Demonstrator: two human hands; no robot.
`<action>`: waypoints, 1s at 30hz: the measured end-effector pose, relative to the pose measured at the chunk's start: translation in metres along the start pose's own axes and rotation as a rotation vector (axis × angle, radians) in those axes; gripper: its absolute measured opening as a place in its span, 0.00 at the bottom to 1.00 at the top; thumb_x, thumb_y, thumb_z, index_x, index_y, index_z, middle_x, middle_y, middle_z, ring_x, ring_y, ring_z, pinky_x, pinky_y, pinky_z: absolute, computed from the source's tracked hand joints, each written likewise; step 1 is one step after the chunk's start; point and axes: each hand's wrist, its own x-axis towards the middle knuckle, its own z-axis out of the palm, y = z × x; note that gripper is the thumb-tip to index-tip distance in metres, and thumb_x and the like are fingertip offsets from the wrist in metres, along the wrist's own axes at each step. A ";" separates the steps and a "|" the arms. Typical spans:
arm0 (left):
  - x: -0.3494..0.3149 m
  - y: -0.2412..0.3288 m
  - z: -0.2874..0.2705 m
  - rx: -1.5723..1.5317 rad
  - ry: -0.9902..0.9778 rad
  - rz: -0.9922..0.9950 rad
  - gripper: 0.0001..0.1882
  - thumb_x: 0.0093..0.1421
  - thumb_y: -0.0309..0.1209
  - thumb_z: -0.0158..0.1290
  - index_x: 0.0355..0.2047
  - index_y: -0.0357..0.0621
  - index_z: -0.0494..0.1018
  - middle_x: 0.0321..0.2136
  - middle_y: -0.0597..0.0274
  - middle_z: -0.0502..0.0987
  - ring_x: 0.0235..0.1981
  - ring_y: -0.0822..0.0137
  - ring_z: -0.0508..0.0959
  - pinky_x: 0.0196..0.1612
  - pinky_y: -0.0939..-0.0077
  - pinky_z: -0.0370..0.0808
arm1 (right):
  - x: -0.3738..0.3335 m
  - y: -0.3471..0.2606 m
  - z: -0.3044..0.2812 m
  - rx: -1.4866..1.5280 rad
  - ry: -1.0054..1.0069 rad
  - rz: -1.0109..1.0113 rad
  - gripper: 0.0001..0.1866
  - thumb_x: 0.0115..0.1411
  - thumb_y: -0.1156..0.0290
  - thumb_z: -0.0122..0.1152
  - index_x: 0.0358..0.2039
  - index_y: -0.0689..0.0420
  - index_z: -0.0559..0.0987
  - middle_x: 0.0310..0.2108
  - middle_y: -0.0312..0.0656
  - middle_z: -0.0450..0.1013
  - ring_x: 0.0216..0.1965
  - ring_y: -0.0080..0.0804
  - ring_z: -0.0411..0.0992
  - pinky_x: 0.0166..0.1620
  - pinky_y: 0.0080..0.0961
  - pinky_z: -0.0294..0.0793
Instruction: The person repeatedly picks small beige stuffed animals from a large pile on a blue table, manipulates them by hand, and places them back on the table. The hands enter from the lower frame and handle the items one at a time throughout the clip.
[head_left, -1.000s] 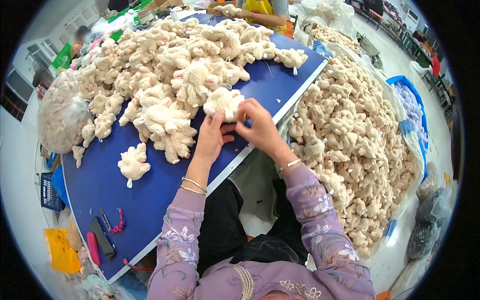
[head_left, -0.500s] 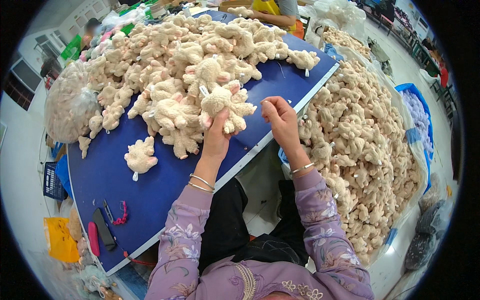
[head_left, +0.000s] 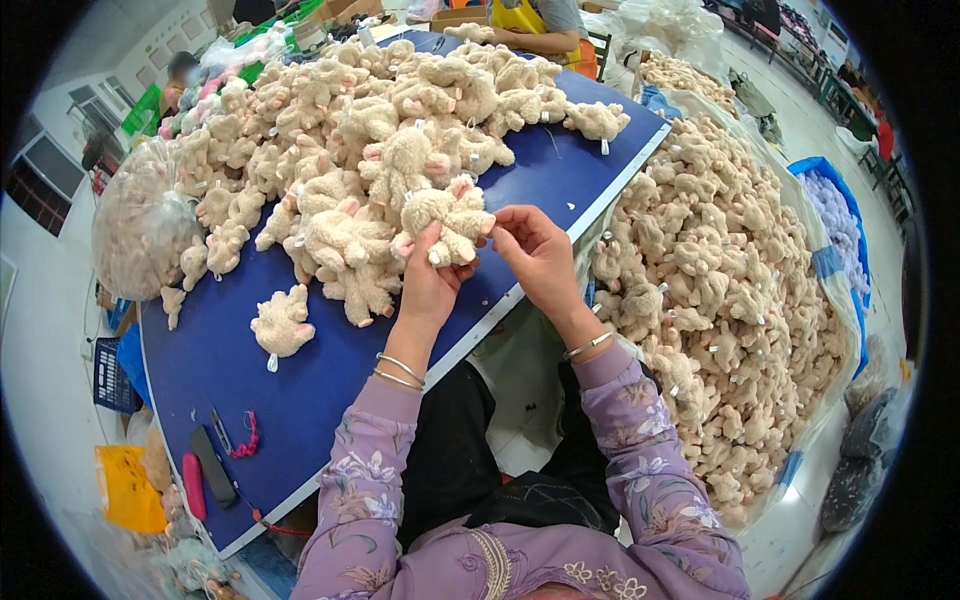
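A cream fluffy plush animal point(head_left: 448, 215) with pink ears sits in my left hand point(head_left: 428, 285), whose fingers and thumb close round its underside. My right hand point(head_left: 540, 262) comes in from the right, thumb and forefinger pinched at the end of one of the toy's limbs. Just beyond lies a large heap of like plush animals point(head_left: 330, 135), some with small white tags. One plush animal point(head_left: 281, 324) lies apart on the blue table, left of my left hand. Near the table's front left corner are small snips point(head_left: 220, 430) with pink cord, a dark grey bar point(head_left: 212, 466) and a pink one point(head_left: 193, 485).
The blue table point(head_left: 350, 405) has a pale edge close to my body. At my right stands a big open sack of plush animals point(head_left: 720, 320), with a blue bag of lilac items point(head_left: 832, 220) beyond. A full clear bag point(head_left: 145, 225) leans at the left. Another person point(head_left: 545, 30) works opposite.
My right hand has moved left to the plush animal and now pinches one limb; before, it was held apart from it. My left hand keeps its hold.
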 end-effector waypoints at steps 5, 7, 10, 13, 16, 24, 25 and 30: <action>-0.001 -0.006 -0.001 0.094 0.005 0.079 0.19 0.67 0.38 0.44 0.54 0.41 0.68 0.39 0.65 0.78 0.29 0.76 0.77 0.26 0.84 0.71 | 0.000 -0.002 0.002 -0.194 0.054 -0.006 0.08 0.59 0.74 0.60 0.37 0.64 0.76 0.26 0.31 0.73 0.27 0.14 0.69 0.32 0.15 0.70; -0.002 -0.005 0.004 0.193 -0.029 0.096 0.24 0.66 0.34 0.45 0.61 0.42 0.63 0.46 0.67 0.76 0.32 0.79 0.77 0.26 0.85 0.70 | 0.002 -0.002 -0.003 -0.230 0.080 0.056 0.07 0.58 0.76 0.58 0.37 0.64 0.76 0.25 0.31 0.72 0.27 0.13 0.68 0.31 0.14 0.70; -0.001 -0.008 0.007 0.264 -0.106 0.258 0.25 0.63 0.29 0.50 0.61 0.42 0.63 0.51 0.64 0.72 0.45 0.74 0.75 0.35 0.80 0.75 | 0.003 0.003 -0.006 -0.165 0.067 0.097 0.08 0.58 0.76 0.58 0.37 0.64 0.75 0.25 0.31 0.72 0.27 0.13 0.69 0.31 0.14 0.70; -0.004 -0.008 0.006 0.423 -0.097 0.220 0.25 0.62 0.31 0.53 0.59 0.41 0.64 0.49 0.63 0.73 0.45 0.73 0.75 0.38 0.77 0.75 | 0.003 0.007 -0.011 -0.203 0.054 0.093 0.08 0.57 0.76 0.59 0.36 0.65 0.75 0.25 0.32 0.72 0.27 0.13 0.69 0.31 0.15 0.71; -0.002 -0.012 0.011 0.445 -0.083 0.372 0.23 0.60 0.33 0.55 0.55 0.42 0.67 0.42 0.66 0.74 0.37 0.77 0.75 0.31 0.82 0.73 | 0.001 -0.005 -0.012 -0.338 -0.007 0.105 0.08 0.55 0.76 0.59 0.35 0.65 0.75 0.25 0.35 0.73 0.26 0.17 0.70 0.31 0.18 0.71; 0.001 -0.004 -0.009 0.342 0.180 0.091 0.11 0.58 0.32 0.53 0.41 0.47 0.73 0.30 0.69 0.75 0.25 0.79 0.74 0.19 0.84 0.65 | -0.003 -0.019 -0.011 -0.635 -0.350 -0.127 0.07 0.48 0.79 0.60 0.30 0.63 0.74 0.23 0.46 0.70 0.24 0.38 0.71 0.31 0.29 0.71; 0.000 -0.004 -0.010 0.359 0.178 0.088 0.11 0.58 0.32 0.53 0.42 0.47 0.73 0.30 0.68 0.75 0.24 0.79 0.74 0.18 0.85 0.65 | -0.001 -0.022 -0.012 -0.618 -0.377 -0.103 0.08 0.49 0.79 0.60 0.31 0.63 0.74 0.23 0.46 0.71 0.24 0.37 0.71 0.31 0.29 0.71; -0.007 0.002 0.012 0.420 0.096 0.173 0.12 0.61 0.33 0.52 0.44 0.45 0.73 0.31 0.68 0.76 0.22 0.81 0.72 0.17 0.87 0.61 | -0.003 -0.011 -0.013 -0.508 -0.164 0.037 0.10 0.54 0.75 0.60 0.36 0.65 0.74 0.24 0.47 0.74 0.24 0.30 0.73 0.30 0.25 0.72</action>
